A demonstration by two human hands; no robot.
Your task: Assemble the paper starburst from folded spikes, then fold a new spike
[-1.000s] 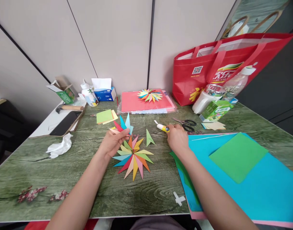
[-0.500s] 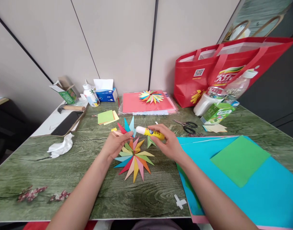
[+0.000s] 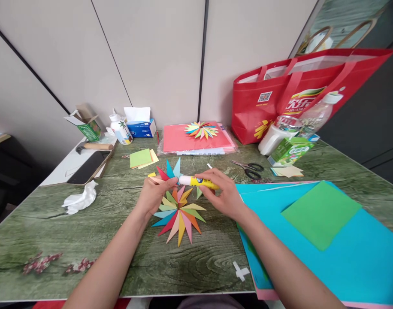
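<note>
Near the middle of the table, my left hand (image 3: 154, 193) pinches a folded paper star piece (image 3: 170, 169) with red, blue and light blue points. My right hand (image 3: 220, 191) grips a yellow glue stick (image 3: 199, 182), its white end against or very close to the folded paper by my left thumb. Below both hands lies a many-pointed, multicoloured paper star (image 3: 179, 214), which the left hand partly overlaps. A small light green folded piece (image 3: 199, 193) shows beside my right fingers, mostly hidden.
Scissors (image 3: 252, 168) lie right of centre, near blue sheets (image 3: 338, 274) with a green square (image 3: 321, 214). Behind are a second paper star (image 3: 201, 129), a red bag (image 3: 251, 111), a tissue box (image 3: 141, 128) and paper squares (image 3: 140, 158). Left are a hammer (image 3: 95, 146) and crumpled tissue (image 3: 80, 198).
The glue stick in my right hand has shifted slightly left and down, its white end now closer to the folded paper. My left hand keeps its pinch; the view has moved a little.
</note>
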